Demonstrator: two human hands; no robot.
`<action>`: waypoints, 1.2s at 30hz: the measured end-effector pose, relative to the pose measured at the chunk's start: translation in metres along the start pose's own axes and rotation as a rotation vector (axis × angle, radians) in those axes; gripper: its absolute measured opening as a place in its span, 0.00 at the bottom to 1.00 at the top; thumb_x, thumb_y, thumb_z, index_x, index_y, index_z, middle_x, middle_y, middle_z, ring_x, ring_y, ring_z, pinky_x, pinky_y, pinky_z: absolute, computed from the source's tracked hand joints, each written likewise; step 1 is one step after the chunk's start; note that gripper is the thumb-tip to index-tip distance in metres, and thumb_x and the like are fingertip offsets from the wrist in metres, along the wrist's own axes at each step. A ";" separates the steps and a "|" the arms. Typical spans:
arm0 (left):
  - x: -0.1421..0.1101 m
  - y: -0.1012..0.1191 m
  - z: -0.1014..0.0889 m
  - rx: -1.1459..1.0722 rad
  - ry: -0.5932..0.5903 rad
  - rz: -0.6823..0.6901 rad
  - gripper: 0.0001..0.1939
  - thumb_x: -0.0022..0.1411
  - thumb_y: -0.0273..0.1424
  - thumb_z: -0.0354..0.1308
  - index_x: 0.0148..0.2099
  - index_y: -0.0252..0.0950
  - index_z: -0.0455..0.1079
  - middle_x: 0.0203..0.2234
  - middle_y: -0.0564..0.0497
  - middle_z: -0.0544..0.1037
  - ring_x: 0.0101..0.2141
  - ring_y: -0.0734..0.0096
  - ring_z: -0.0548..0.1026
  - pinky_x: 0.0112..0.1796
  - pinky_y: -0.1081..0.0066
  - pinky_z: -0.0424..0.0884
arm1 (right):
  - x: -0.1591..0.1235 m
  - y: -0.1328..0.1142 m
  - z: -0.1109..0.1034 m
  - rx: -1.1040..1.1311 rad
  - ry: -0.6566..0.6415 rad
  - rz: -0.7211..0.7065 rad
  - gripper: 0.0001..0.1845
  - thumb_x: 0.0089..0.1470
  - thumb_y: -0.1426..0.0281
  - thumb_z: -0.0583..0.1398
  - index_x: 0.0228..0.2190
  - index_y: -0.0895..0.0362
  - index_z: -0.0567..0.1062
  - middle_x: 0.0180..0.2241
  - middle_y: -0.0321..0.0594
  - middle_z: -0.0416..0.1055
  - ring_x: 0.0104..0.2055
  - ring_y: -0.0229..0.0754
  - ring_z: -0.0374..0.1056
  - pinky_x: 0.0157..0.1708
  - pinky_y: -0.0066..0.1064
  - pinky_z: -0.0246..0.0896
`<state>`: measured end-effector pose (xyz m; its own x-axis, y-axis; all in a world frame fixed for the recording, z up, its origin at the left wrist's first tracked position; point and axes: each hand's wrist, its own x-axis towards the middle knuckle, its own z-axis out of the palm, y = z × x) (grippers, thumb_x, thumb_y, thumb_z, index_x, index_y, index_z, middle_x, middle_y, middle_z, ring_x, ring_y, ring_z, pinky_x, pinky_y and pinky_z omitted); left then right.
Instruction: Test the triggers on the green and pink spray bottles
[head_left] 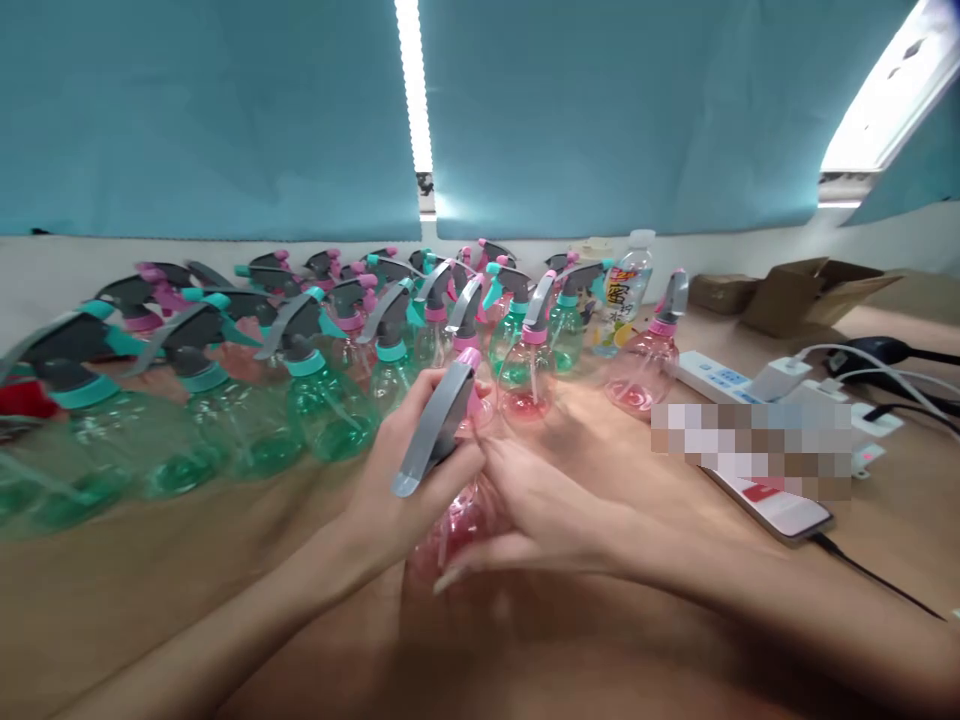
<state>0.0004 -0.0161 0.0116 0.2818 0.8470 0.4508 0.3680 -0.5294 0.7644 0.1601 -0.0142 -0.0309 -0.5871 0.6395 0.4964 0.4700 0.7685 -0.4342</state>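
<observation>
Between my hands, near the table's front edge, is a pink spray bottle (456,520) with a grey and pink trigger head on top. My left hand (416,455) is closed around the collar and the trigger head, whose grey lever (431,430) points toward me. Lower down, my right hand (529,500) wraps round the bottle's clear pink body, thumb along the front. The collar itself is hidden by my fingers. Just beyond my hands stands another pink spray bottle (529,378), upright and apart from the one I hold.
Green spray bottles (334,410) stand in rows at the left and back, mixed with pink ones. A lone pink spray bottle (645,365) stands at right. Behind it is a drink bottle (631,290). Further right are a power strip (709,375), a phone (787,510), cables and an open cardboard box (806,300).
</observation>
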 end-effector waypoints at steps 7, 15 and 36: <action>0.004 -0.010 -0.005 0.011 -0.020 -0.004 0.10 0.56 0.27 0.51 0.41 0.42 0.60 0.29 0.56 0.66 0.31 0.70 0.68 0.31 0.71 0.64 | -0.025 0.050 -0.012 -0.005 -0.237 0.024 0.31 0.56 0.50 0.61 0.53 0.58 0.71 0.55 0.52 0.70 0.56 0.54 0.66 0.55 0.47 0.62; 0.011 -0.008 -0.002 0.013 -0.051 -0.003 0.04 0.54 0.26 0.49 0.33 0.40 0.60 0.24 0.57 0.62 0.25 0.72 0.62 0.28 0.71 0.60 | -0.048 0.067 -0.014 -0.134 -0.300 0.157 0.35 0.57 0.51 0.61 0.60 0.56 0.67 0.62 0.51 0.62 0.64 0.57 0.58 0.60 0.52 0.57; 0.013 -0.003 -0.005 0.051 -0.024 -0.012 0.02 0.49 0.29 0.49 0.26 0.41 0.59 0.21 0.55 0.61 0.23 0.69 0.58 0.24 0.69 0.58 | -0.052 0.068 -0.013 -0.095 -0.377 0.209 0.39 0.59 0.48 0.56 0.63 0.57 0.61 0.66 0.47 0.51 0.68 0.55 0.47 0.65 0.51 0.47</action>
<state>-0.0018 -0.0033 0.0177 0.2983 0.8520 0.4302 0.4161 -0.5217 0.7447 0.2310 0.0052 -0.0768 -0.6639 0.7425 0.0890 0.6525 0.6333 -0.4162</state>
